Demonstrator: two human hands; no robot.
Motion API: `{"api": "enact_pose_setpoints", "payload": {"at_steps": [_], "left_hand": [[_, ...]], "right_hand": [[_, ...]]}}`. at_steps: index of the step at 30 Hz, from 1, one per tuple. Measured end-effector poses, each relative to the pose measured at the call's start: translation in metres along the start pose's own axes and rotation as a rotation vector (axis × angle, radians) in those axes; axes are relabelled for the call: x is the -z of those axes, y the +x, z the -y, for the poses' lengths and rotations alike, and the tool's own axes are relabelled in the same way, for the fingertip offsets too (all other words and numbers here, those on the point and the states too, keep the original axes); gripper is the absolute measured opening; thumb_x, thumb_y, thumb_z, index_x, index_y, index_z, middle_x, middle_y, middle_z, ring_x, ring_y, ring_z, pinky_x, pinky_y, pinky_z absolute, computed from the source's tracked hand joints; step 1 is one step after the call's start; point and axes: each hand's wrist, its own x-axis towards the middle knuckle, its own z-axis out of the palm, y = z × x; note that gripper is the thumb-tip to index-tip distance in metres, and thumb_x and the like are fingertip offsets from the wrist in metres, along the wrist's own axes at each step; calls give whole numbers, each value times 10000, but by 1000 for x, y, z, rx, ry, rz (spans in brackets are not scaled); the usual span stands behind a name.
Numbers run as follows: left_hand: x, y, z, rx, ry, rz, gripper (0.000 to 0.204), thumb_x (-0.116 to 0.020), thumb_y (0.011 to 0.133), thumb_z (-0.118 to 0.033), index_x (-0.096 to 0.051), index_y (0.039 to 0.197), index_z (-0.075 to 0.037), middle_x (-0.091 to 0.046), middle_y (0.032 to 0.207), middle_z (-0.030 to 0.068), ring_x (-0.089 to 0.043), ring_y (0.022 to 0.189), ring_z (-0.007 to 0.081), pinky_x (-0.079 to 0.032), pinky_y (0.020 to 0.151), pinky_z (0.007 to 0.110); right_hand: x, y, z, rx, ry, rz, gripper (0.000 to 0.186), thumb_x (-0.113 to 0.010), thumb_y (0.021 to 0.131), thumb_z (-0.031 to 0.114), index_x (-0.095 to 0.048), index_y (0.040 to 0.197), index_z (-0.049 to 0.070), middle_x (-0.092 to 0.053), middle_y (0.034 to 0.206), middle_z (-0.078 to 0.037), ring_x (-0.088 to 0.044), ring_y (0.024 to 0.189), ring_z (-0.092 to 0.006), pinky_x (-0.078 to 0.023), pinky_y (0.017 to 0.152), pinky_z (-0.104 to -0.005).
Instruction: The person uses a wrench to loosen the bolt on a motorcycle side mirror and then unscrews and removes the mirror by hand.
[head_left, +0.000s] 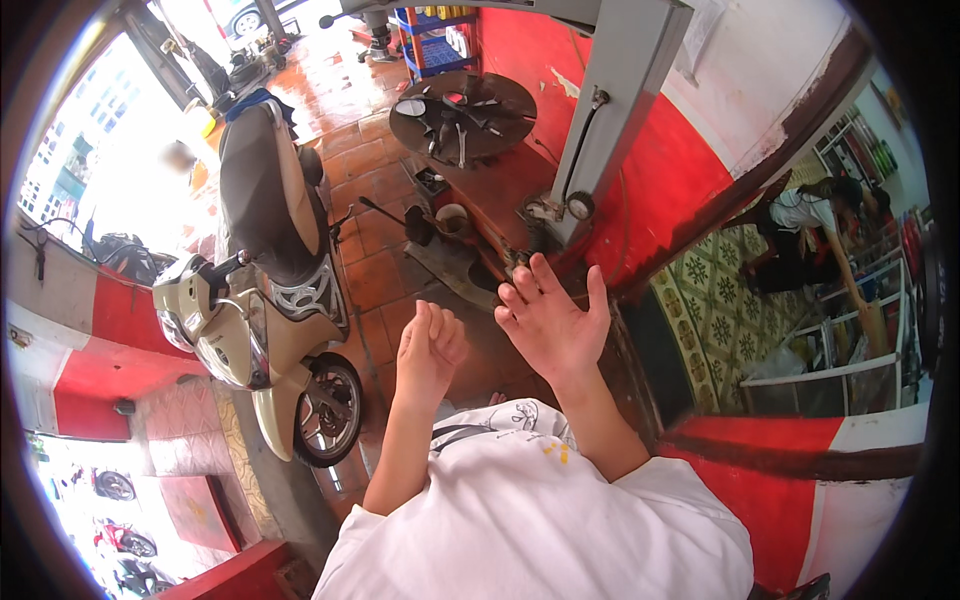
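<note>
Both my hands are raised over the tiled floor, in front of my white shirt. My left hand [428, 350] is curled with its fingers bent in, and nothing shows in it. My right hand [545, 310] is open, fingers apart and slightly bent, holding nothing. Beyond them on the floor are dark metal parts [450, 255] and a small bucket [452, 222]. A beige scooter [225, 345] stands to my left, with a long dark seat [258, 175].
A round dark table [505, 125] with tools stands beside a red wall and a grey lift post [615, 115]. Through a doorway at right, a person [800, 215] bends over shelving [875, 365]. Motorbikes [125, 540] show outside at lower left.
</note>
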Motion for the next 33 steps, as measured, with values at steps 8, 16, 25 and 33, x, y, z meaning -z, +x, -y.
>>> {"api": "enact_pose_setpoints", "payload": {"at_steps": [8, 16, 25, 33], "left_hand": [[34, 11, 19, -118, -161, -76, 191, -571, 998, -305, -648, 1009, -130, -574, 866, -58, -473, 764, 73, -385, 616, 214], [34, 19, 15, -80, -479, 74, 89, -613, 977, -248, -617, 1012, -167, -598, 932, -59, -486, 773, 80, -399, 657, 239], [17, 26, 4, -34, -641, 208, 572, -528, 972, -410, -381, 1483, -201, -371, 1538, 77, -305, 1439, 248, -342, 1100, 399], [-9, 27, -4, -50, -568, 244, 993, -486, 816, -781, -183, 1571, -211, -94, 1630, 166, -131, 1497, 339, -143, 1212, 470]], "right_hand": [[7, 3, 8, 13, 30, 52, 771, -367, 911, 705, -484, 1394, 116, -537, 1375, -106, -462, 1296, -303, -370, 1039, -445], [4, 4, 8, 29, -44, 61, 807, -340, 907, 730, -411, 1468, 153, -457, 1475, -85, -373, 1382, -303, -315, 1088, -453], [0, 7, 6, 48, -97, 41, 888, -320, 900, 746, -304, 1527, 117, -338, 1555, -143, -279, 1442, -345, -278, 1130, -470], [-1, 17, -18, 114, -565, 108, 1017, -260, 867, 778, -102, 1571, 62, -112, 1632, -159, -114, 1506, -304, -50, 1200, -413]]}}
